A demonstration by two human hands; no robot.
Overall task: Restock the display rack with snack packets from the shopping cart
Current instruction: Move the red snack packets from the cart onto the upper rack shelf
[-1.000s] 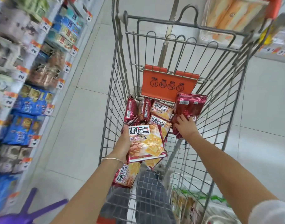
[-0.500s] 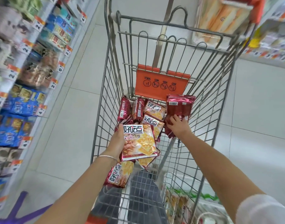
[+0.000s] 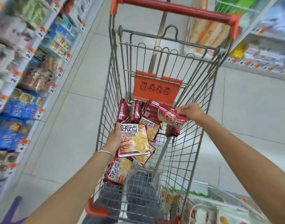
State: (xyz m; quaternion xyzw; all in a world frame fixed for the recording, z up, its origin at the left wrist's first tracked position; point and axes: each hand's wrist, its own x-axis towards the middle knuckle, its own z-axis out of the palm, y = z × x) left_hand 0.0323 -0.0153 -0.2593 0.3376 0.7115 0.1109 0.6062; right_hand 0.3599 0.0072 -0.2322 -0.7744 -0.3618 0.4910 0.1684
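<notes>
Red, perhaps foil, snack packets (image 3: 135, 141)

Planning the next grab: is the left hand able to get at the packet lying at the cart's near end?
Likely not yet: the left hand grips a big packet, so it is full; the near packet lies close below, with the cart open above.
</notes>
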